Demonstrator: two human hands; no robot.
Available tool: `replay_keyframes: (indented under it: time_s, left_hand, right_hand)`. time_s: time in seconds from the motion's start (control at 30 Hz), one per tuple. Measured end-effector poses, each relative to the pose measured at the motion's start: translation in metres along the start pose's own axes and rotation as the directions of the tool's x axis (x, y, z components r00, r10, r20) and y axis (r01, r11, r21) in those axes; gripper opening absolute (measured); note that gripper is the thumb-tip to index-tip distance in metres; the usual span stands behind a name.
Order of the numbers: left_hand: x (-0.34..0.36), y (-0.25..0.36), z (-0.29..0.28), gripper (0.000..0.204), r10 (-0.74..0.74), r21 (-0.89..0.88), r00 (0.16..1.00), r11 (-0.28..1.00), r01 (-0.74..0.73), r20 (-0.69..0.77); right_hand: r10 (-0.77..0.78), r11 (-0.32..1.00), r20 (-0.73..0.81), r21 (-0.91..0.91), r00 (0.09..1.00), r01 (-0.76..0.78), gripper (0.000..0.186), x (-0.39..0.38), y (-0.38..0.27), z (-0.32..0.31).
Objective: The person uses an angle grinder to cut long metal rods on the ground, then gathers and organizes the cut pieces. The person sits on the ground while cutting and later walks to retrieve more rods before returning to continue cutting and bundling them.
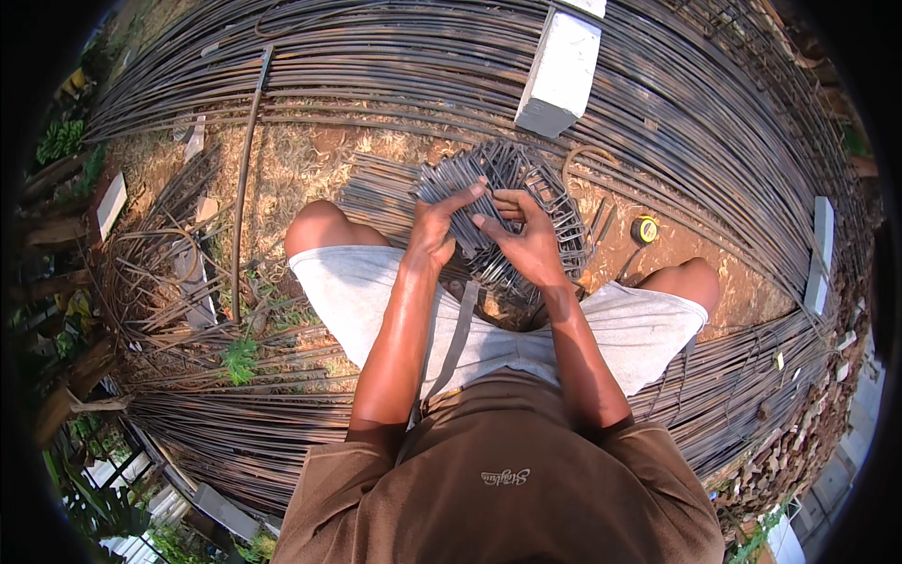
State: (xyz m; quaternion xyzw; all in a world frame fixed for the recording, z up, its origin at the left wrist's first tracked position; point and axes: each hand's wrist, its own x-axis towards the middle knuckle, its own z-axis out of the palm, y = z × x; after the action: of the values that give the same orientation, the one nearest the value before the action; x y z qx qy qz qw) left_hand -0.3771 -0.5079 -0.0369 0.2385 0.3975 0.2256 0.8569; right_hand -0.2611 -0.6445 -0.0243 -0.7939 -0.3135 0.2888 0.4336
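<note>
Between my bent legs is a heap of rebar stirrups (567, 202), dark steel bars bent into small rectangular loops. My left hand (440, 224) is closed on a tightly stacked bundle of rebar stirrups (440, 180) at the heap's left side, its thumb side lying along the bars. Just to the right, my right hand (528, 242) has curled fingers and its thumb pressed against the same stack. What lies under its fingertips is partly hidden. Short straight bars (374, 193) lie side by side left of the bundle.
Long steel rods (376, 70) stretch across the far side, under a white block (561, 75). More rods (244, 423) run behind me. A yellow tape measure (645, 229) lies on the soil at right. One flat bar (248, 179) stands lengthwise at left, beside scrap wire (155, 273).
</note>
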Motion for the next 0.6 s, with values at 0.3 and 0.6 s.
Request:
replay_keyframes:
  time_s: [0.3, 0.6]
  left_hand:
    - [-0.012, 0.0, -0.004, 0.042, 0.061, 0.011, 0.98, 0.998, -0.065, 0.189]
    - [-0.012, 0.001, -0.011, 0.063, 0.013, -0.207, 0.894, 0.974, 0.09, 0.447]
  right_hand:
    - [0.081, 0.997, 0.435, -0.022, 0.897, -0.079, 0.053, 0.018, -0.011, -0.022]
    - [-0.016, 0.947, 0.644, 0.254, 0.765, -0.195, 0.069, 0.023, -0.014, -0.034]
